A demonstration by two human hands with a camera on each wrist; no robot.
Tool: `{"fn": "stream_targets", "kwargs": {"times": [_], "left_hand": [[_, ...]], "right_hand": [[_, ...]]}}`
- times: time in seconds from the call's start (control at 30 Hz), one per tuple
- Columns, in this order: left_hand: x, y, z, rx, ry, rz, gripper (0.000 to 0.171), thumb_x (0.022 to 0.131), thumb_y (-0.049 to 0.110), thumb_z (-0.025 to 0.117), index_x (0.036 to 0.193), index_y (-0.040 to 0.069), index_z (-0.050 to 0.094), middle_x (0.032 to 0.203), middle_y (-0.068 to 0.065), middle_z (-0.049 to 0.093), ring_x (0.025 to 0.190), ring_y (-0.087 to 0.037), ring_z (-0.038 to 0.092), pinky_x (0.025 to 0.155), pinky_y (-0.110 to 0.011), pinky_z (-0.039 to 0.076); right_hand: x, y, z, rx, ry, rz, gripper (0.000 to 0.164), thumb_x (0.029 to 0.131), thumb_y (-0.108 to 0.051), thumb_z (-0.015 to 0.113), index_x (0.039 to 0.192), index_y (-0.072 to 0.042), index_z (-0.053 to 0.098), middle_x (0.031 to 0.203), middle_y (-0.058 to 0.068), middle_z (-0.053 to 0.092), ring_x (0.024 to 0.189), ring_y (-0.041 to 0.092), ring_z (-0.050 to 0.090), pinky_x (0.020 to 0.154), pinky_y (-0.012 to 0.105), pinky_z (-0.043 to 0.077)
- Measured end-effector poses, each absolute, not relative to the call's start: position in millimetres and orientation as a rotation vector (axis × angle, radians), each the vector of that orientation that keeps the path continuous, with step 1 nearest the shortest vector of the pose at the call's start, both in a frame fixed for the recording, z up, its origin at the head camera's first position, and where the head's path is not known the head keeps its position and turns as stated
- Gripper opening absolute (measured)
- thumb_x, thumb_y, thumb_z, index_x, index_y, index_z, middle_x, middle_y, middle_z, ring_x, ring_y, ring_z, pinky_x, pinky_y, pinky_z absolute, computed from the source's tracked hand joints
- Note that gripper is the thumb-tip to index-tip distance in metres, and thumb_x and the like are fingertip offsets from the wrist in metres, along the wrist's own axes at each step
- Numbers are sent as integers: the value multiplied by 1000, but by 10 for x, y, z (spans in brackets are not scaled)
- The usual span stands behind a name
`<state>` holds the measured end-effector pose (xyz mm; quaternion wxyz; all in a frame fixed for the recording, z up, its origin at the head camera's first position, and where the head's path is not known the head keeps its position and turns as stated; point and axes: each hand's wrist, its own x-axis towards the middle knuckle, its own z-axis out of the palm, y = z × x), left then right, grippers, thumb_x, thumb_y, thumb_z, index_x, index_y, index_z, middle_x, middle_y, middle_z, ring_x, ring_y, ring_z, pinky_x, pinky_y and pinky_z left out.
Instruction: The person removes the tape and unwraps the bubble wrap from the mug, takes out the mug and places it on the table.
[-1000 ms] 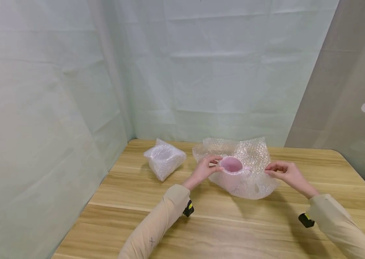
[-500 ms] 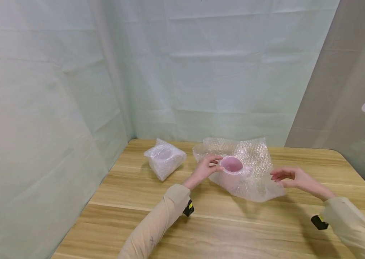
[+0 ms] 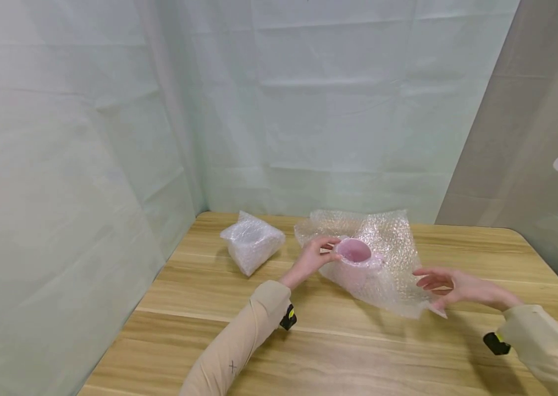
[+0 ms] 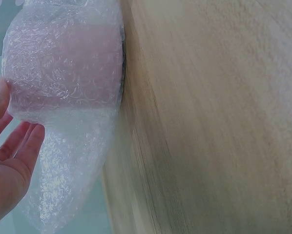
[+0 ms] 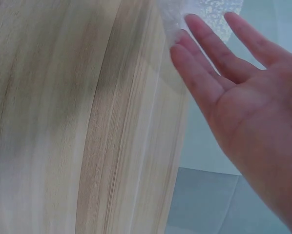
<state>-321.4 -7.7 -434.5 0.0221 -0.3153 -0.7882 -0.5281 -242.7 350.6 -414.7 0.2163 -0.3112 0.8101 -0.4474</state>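
Note:
A pink mug (image 3: 354,251) stands upright on the table, partly wrapped in a sheet of clear bubble wrap (image 3: 392,242). In the head view, the mug's rim and inside show at the top, with a small handle at its right. My left hand (image 3: 312,258) grips the mug at its rim, thumb and fingers on its left side; in the left wrist view, wrap covers the mug's side. My right hand (image 3: 462,287) is at the wrap's near right corner, thumb touching the corner and the other fingers loosely extended. In the right wrist view, wrap shows just beyond its fingertips.
A separate bundle of bubble wrap (image 3: 253,243) sits to the left on the wooden table (image 3: 308,352). Pale cloth hangs behind the table and along its left side. A grey panel with a flower is at the right.
My right hand has moved right and toward me, and the wrap's right flap has spread out with it, uncovering more around the handle. The left hand and the mug have stayed in place.

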Motion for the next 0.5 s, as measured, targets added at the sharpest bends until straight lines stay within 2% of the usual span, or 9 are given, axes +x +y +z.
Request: {"fn": "stream_targets", "kwargs": {"times": [0.13, 0.27, 0.37, 0.5], "left_hand": [[-3209, -79, -4340, -973, -2442, -1628, 39, 79, 8, 68, 114, -4, 57, 112, -15, 56, 99, -28, 55, 79, -23, 45], [-3200, -80, -4327, -964, -2462, -1592, 38, 79, 8, 68, 114, -4, 57, 111, -13, 57, 98, -24, 55, 79, -21, 45], [-3202, -79, -4327, -966, -2468, -1574, 38, 79, 7, 68, 114, -4, 58, 111, -13, 57, 97, -23, 55, 79, -21, 45], [-3204, -78, -4326, -967, -2466, -1573, 38, 79, 7, 68, 114, -4, 58, 111, -13, 57, 97, -23, 55, 78, -21, 45]], "right_hand": [[-2421, 3515, -4148, -844, 2214, -1178, 68, 81, -2, 65, 137, 6, 26, 129, 33, 35, 116, 43, 37, 88, 35, 39], [-2424, 3521, -4150, -849, 2159, -1166, 68, 81, -1, 64, 136, 7, 25, 132, 33, 31, 119, 28, 39, 90, 37, 38], [-2419, 3535, -4138, -821, 2122, -1183, 62, 84, -3, 59, 136, 6, 26, 133, 31, 31, 119, 21, 40, 89, 32, 39], [-2429, 3556, -4099, -834, 2088, -1241, 51, 89, -4, 46, 135, 8, 28, 130, 32, 34, 117, 30, 41, 87, 31, 41]]}}
